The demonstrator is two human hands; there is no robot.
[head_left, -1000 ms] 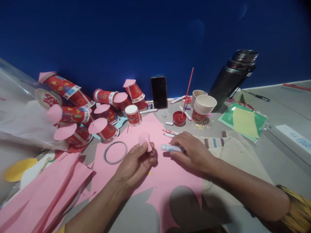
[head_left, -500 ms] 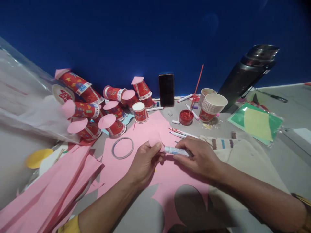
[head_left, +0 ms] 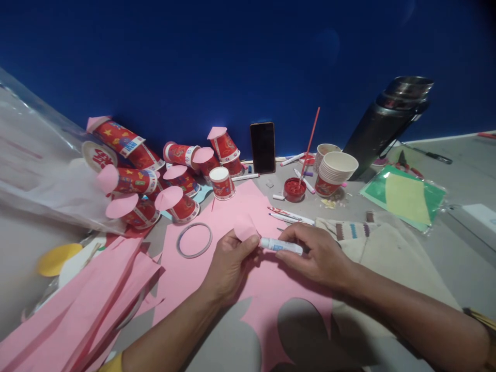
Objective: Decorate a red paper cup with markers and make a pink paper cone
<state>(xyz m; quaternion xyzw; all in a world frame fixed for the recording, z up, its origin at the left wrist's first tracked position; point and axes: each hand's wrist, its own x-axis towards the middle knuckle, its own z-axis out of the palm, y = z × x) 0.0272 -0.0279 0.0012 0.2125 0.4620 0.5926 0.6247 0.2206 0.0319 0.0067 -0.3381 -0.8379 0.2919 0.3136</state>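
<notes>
Between the thumb and fingers of my left hand (head_left: 232,261) is a small pink paper piece (head_left: 245,227), its lower part hidden by the thumb. My right hand (head_left: 320,256) grips a white glue tube (head_left: 282,246) with blue print, held nearly level, its tip pointing left at the paper's edge by my left thumb. Whether any glue is on the paper I cannot tell. Both hands are above a large pink paper sheet (head_left: 186,279) with rounded cut-outs. A grey ring (head_left: 210,240) lies on the sheet, left of my left hand.
Red paper cups (head_left: 186,206) with pink paper tops crowd the back left. A white-topped cup (head_left: 222,184), a phone (head_left: 263,148), a red paint pot (head_left: 294,190) holding a stick, stacked cups (head_left: 336,173) and a black flask (head_left: 382,129) line the back. Pink paper strips (head_left: 73,310) lie left.
The pink paper piece tilts and shows more of its face. The tube in my right hand has shifted slightly against the paper's edge. The whole view has shifted a little.
</notes>
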